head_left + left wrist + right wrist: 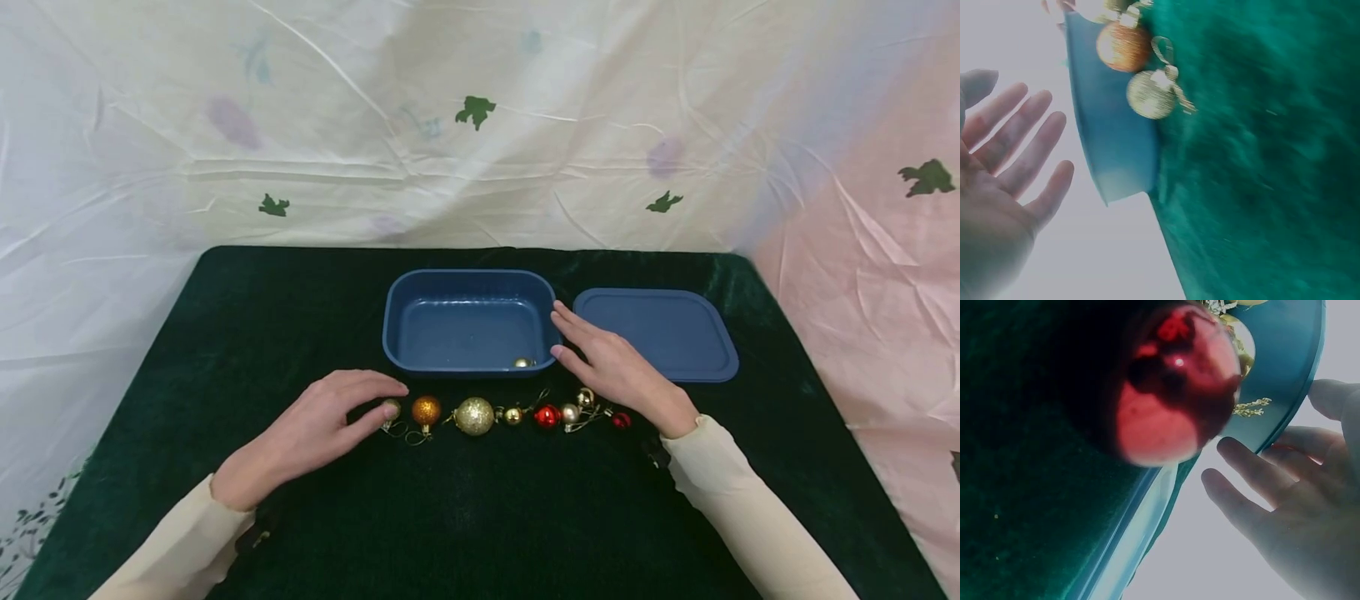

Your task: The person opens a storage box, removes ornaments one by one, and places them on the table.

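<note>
My left hand point(322, 425) is above the cloth, fingers loosely extended, nearest a small pale gold bauble point(392, 408) at the row's left end. The left wrist view shows its palm empty. My right hand point(615, 367) has its fingertips at the right rim of a blue box point(450, 372); whether they touch it I cannot tell. One small gold bauble point(522, 362) lies inside the box. Along its front run an orange glitter bauble point(426, 410), a large gold glitter bauble point(474, 416), a red bauble point(547, 416) and several smaller ones. A shiny red bauble point(1175, 387) looms in the right wrist view.
A flat blue lid point(656, 333) lies right of the box, partly behind my right hand. Dark green velvet point(465, 508) covers the table. Pale curtains point(480, 167) with leaf shapes hang behind and at both sides.
</note>
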`<state>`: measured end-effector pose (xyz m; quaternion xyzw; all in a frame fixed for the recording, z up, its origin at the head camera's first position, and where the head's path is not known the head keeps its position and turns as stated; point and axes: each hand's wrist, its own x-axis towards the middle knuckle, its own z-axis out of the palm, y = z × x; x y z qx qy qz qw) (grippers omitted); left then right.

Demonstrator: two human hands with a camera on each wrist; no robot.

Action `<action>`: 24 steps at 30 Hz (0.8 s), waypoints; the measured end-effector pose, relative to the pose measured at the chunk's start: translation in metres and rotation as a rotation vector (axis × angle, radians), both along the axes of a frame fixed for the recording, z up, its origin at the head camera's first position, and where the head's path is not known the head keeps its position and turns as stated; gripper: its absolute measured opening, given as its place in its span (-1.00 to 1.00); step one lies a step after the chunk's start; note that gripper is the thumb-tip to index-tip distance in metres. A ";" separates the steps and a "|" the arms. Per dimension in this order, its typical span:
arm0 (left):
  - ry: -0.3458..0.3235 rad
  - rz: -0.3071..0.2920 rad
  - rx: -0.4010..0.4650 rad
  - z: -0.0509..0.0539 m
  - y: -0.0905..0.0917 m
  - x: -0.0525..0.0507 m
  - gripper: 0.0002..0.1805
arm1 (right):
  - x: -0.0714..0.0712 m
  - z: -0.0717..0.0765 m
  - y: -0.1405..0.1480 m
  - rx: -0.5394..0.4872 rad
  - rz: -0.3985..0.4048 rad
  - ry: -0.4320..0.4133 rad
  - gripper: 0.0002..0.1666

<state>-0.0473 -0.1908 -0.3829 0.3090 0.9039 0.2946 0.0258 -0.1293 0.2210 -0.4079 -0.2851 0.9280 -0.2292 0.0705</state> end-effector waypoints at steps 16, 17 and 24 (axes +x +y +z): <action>0.008 -0.158 0.169 0.031 0.065 -0.039 -0.53 | 0.002 0.000 0.003 -0.011 -0.019 -0.008 -0.20; -0.002 -0.171 0.175 0.031 0.069 -0.044 -0.51 | 0.002 0.000 0.003 -0.013 -0.020 -0.009 -0.20; -0.115 -0.207 0.128 0.029 0.091 -0.069 -0.42 | 0.003 0.001 0.000 -0.016 -0.020 -0.013 -0.19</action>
